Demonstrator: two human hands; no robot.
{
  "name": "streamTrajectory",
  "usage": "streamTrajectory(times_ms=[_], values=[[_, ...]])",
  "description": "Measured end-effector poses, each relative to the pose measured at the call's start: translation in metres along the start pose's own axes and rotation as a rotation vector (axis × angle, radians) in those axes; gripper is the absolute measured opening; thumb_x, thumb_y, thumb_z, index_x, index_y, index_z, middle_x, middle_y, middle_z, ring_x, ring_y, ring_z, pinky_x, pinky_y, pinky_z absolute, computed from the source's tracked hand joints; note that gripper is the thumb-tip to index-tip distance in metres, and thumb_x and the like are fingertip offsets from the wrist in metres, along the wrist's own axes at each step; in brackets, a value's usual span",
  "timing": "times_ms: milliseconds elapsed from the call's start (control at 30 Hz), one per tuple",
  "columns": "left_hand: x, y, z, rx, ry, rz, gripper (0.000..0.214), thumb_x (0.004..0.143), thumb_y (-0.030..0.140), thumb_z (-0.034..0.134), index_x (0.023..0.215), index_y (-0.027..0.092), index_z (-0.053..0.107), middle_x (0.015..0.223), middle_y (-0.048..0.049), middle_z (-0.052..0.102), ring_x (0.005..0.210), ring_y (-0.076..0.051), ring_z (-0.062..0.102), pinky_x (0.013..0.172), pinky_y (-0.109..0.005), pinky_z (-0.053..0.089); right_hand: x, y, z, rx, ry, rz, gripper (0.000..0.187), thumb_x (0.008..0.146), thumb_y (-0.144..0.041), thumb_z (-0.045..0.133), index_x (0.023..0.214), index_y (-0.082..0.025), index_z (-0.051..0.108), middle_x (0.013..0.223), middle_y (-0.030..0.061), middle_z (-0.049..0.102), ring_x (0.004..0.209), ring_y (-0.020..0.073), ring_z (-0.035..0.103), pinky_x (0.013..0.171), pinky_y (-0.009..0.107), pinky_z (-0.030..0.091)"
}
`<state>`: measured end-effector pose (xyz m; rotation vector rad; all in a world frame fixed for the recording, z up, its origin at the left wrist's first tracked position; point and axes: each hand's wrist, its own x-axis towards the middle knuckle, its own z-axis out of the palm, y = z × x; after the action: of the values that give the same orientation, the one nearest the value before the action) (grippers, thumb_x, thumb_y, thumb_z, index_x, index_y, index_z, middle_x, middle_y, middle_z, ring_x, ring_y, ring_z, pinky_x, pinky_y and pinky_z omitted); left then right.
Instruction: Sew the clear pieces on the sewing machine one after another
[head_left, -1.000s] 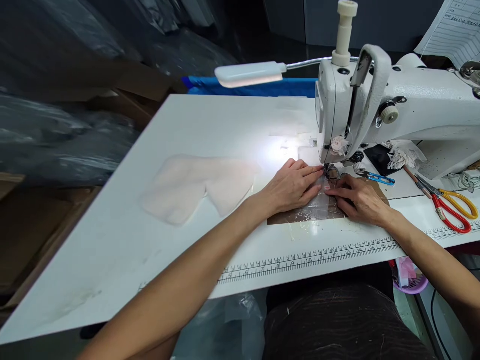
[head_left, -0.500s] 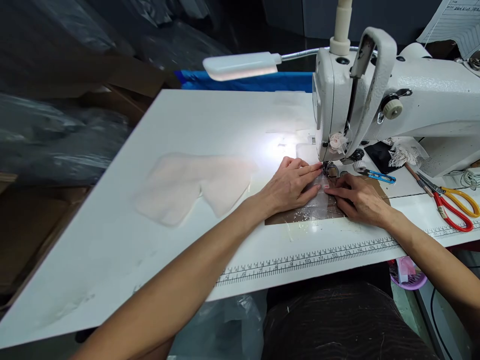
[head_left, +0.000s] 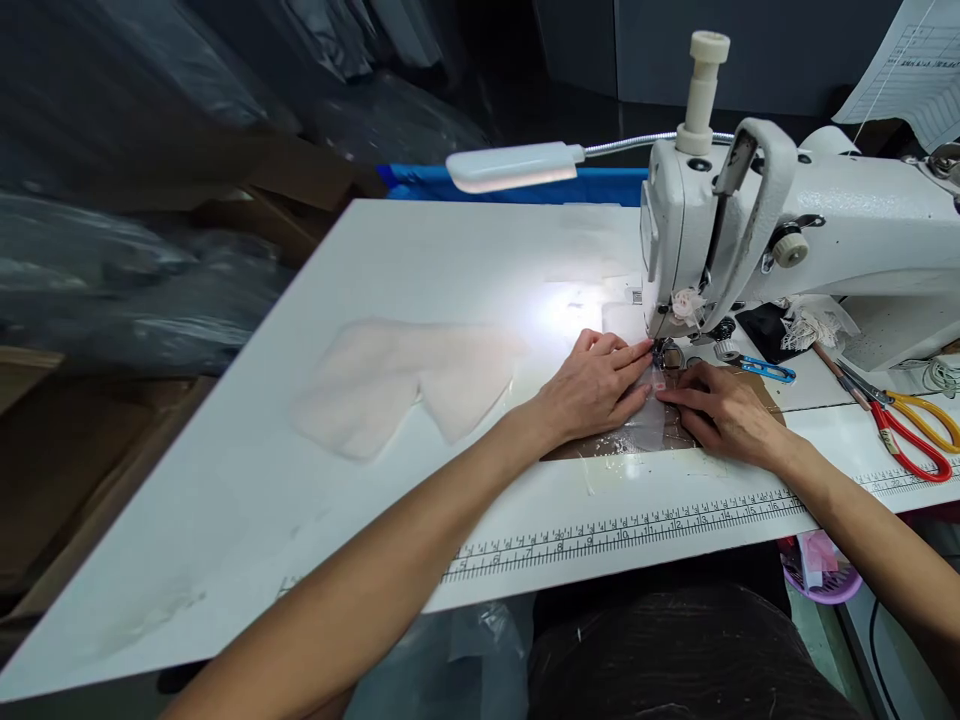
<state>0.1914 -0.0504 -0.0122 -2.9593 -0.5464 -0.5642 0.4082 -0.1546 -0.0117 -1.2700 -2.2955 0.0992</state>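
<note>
A small piece of sheer white fabric [head_left: 646, 428] lies under the needle area of the white sewing machine [head_left: 682, 220]. My left hand [head_left: 596, 385] rests flat on its left side, fingers stretched toward the presser foot [head_left: 660, 352]. On the right, my right hand [head_left: 716, 410] has thumb and index finger pinched together at the fabric's edge. Beneath both hands shows a brown plate [head_left: 581, 447] with bits of thread on it. A pale pink cut fabric piece [head_left: 390, 375] lies flat on the table, left of my hands.
Blue thread snips [head_left: 765, 369] and red-and-yellow-handled scissors [head_left: 907, 430] lie right of my right hand. Lace scraps [head_left: 814, 325] sit under the machine arm. A lamp [head_left: 514, 167] hangs over the white table [head_left: 247, 480]. A purple basket [head_left: 832, 588] is below the table edge.
The whole view has shifted, so the table and machine sit slightly lower and farther right. Both hands keep nearly the same place at the presser foot.
</note>
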Motion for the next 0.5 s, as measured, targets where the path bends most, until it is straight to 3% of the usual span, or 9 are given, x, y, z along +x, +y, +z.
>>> streamTrajectory(times_ms=[300, 433, 500], values=[[0.000, 0.006, 0.004, 0.043, 0.025, -0.012, 0.039, 0.102, 0.031, 0.041, 0.124, 0.013, 0.067, 0.137, -0.0148, 0.065, 0.098, -0.029, 0.059, 0.085, -0.048, 0.041, 0.001, 0.002, -0.002, 0.045, 0.036, 0.006, 0.033, 0.094, -0.015, 0.050, 0.115, -0.022, 0.075, 0.102, 0.0096, 0.063, 0.090, 0.0197, 0.065, 0.082, 0.039, 0.060], [-0.001, 0.010, 0.004, 0.083, 0.162, -0.018, 0.037, 0.101, 0.031, 0.044, 0.115, 0.008, 0.069, 0.127, -0.0190, 0.069, 0.096, -0.028, 0.062, 0.082, -0.045, 0.044, 0.000, 0.003, -0.003, 0.066, 0.040, 0.007, 0.034, 0.093, -0.013, 0.050, 0.113, -0.023, 0.076, 0.100, 0.0085, 0.063, 0.089, 0.0190, 0.065, 0.082, 0.037, 0.060], [-0.001, 0.011, 0.004, 0.074, 0.226, 0.026, 0.032, 0.101, 0.028, 0.045, 0.105, 0.010, 0.071, 0.115, -0.0153, 0.074, 0.091, -0.025, 0.064, 0.080, -0.041, 0.046, 0.000, 0.003, -0.002, 0.062, 0.047, -0.001, 0.034, 0.093, -0.013, 0.050, 0.112, -0.021, 0.076, 0.099, 0.0089, 0.062, 0.089, 0.0193, 0.065, 0.082, 0.037, 0.060]])
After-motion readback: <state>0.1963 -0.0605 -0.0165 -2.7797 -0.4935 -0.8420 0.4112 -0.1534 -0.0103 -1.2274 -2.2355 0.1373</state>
